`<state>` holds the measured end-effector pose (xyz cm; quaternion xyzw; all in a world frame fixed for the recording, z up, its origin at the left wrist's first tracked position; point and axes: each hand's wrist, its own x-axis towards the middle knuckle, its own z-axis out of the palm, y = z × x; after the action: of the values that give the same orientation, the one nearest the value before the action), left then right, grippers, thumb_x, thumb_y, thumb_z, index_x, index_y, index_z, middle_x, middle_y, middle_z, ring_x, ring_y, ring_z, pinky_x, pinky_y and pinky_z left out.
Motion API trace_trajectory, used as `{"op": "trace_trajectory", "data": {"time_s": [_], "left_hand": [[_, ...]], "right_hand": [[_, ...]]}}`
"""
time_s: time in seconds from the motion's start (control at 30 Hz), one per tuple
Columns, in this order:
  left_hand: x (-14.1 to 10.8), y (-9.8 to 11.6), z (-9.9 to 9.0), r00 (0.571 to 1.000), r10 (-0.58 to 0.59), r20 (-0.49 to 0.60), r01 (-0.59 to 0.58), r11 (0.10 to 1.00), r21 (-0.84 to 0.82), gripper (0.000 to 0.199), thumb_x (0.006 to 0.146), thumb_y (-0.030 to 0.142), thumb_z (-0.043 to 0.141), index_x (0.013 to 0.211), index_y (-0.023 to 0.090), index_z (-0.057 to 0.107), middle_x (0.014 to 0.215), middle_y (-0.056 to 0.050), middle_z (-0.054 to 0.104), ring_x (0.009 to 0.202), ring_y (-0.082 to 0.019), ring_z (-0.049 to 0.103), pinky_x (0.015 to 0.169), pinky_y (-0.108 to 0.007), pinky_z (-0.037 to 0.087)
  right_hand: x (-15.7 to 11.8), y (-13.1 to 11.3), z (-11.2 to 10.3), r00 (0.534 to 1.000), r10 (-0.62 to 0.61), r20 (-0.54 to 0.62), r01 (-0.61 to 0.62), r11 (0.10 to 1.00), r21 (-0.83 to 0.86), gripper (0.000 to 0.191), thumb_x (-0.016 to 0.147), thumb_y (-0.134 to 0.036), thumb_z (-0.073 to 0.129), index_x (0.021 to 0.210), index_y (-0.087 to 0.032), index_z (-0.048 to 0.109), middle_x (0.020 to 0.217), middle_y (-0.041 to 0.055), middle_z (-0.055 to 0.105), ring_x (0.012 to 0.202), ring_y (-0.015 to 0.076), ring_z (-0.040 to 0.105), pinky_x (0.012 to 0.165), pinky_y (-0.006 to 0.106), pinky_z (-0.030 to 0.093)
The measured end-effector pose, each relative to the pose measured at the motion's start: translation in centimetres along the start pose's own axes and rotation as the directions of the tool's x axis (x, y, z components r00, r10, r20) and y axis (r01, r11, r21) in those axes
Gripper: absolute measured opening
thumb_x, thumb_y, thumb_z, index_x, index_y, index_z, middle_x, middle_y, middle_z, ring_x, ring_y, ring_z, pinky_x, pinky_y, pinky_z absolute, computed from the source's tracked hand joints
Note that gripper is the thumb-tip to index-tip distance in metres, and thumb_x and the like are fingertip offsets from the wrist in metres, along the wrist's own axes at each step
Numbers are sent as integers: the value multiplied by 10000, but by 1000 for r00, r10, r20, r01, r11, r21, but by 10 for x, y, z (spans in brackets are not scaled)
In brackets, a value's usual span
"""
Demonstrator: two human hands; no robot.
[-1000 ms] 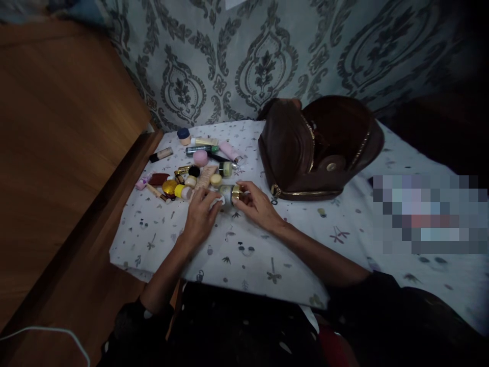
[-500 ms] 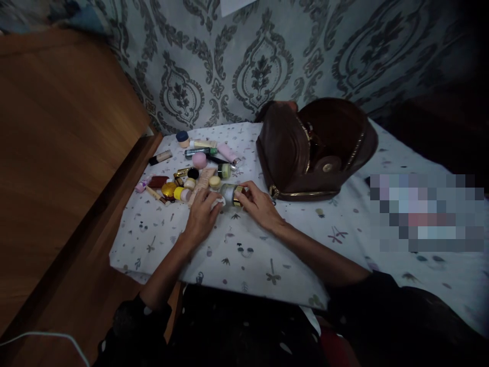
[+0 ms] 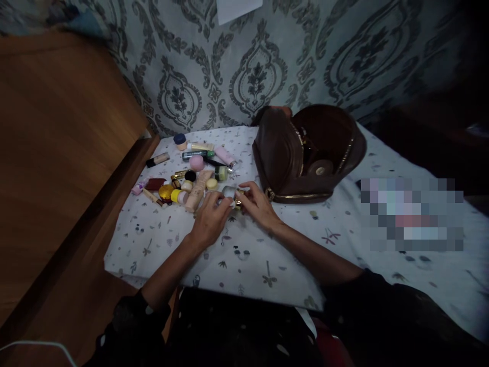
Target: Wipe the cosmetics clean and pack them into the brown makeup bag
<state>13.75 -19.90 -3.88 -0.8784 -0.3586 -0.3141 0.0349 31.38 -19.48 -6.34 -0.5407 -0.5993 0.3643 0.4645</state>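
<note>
My right hand (image 3: 258,205) grips the gold lid end of a clear cosmetic jar (image 3: 229,191), which lies tilted just above or on the cloth. My left hand (image 3: 211,218) is closed, pinching a small crumpled white tissue (image 3: 232,203) against the jar's near side. Just left of the hands are a beige squeeze tube (image 3: 196,194), a small jar with a pale yellow lid (image 3: 211,184) and a yellow-capped bottle (image 3: 175,195). A green jar (image 3: 220,173) lies behind them. The fingers hide part of the jar.
A brown handbag (image 3: 280,153) stands unzipped at the right rear. More cosmetics cover the table's left side, including a pink sponge (image 3: 196,163) and a navy-lidded jar (image 3: 179,141). Wooden furniture (image 3: 69,127) borders the left. A blurred-out item (image 3: 408,214) lies right.
My left hand has moved slightly right along the jar with the tissue, covering more of it. My right hand keeps its hold on the lid end. The camera view has shifted a little.
</note>
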Motion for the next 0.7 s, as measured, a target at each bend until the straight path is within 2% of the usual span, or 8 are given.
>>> {"op": "trace_trajectory", "data": {"time_s": [0.17, 0.23, 0.33, 0.47, 0.6, 0.7], "left_hand": [[-3, 0, -2, 996, 48, -80, -47, 999, 6, 148, 969, 195, 501, 1043, 181, 629, 987, -81, 570, 936, -204, 548, 813, -325, 498], [-4, 0, -2, 992, 52, -118, -52, 999, 0, 156, 968, 188, 500, 1056, 185, 629, 1008, -84, 569, 950, -204, 553, 814, -327, 503], [-5, 0, -3, 985, 36, -168, -46, 997, -54, 156, 963, 195, 518, 1080, 192, 620, 1028, -82, 564, 954, -199, 562, 819, -332, 511], [-3, 5, -10, 969, -63, -238, 5, 971, -237, 140, 945, 197, 565, 1079, 208, 604, 1022, -57, 574, 954, -178, 587, 839, -310, 509], [-1, 6, -21, 964, -163, -210, 68, 915, -398, 131, 919, 229, 609, 1050, 232, 615, 1008, -28, 624, 984, -188, 598, 878, -313, 485], [2, 3, -26, 946, -298, -131, 206, 860, -467, 131, 913, 283, 608, 1033, 238, 634, 1010, -15, 646, 981, -195, 604, 869, -306, 472]], "right_hand": [[3, -4, 2, 982, 184, 32, -186, 955, 230, 418, 811, -623, 550, 900, -215, 558, 538, -56, 526, 454, 125, 487, 435, 226, 346], [4, -6, 3, 962, 261, 84, -272, 873, 406, 415, 803, -636, 553, 829, -224, 511, 525, -66, 500, 431, 115, 473, 403, 208, 294], [6, -9, 3, 927, 317, 200, -371, 696, 615, 414, 839, -629, 521, 800, -220, 468, 607, -44, 551, 446, 101, 510, 394, 194, 277], [7, -11, -1, 871, 326, 367, -490, 549, 676, 403, 915, -594, 430, 848, -206, 517, 627, -16, 593, 460, 110, 552, 396, 194, 361], [6, -10, -7, 825, 326, 462, -564, 421, 710, 358, 966, -499, 382, 866, -198, 548, 636, -20, 623, 479, 116, 597, 477, 228, 505], [4, -7, -8, 834, 237, 498, -548, 454, 702, 328, 910, -512, 514, 922, -192, 585, 649, -22, 640, 527, 136, 630, 475, 236, 525]]}}
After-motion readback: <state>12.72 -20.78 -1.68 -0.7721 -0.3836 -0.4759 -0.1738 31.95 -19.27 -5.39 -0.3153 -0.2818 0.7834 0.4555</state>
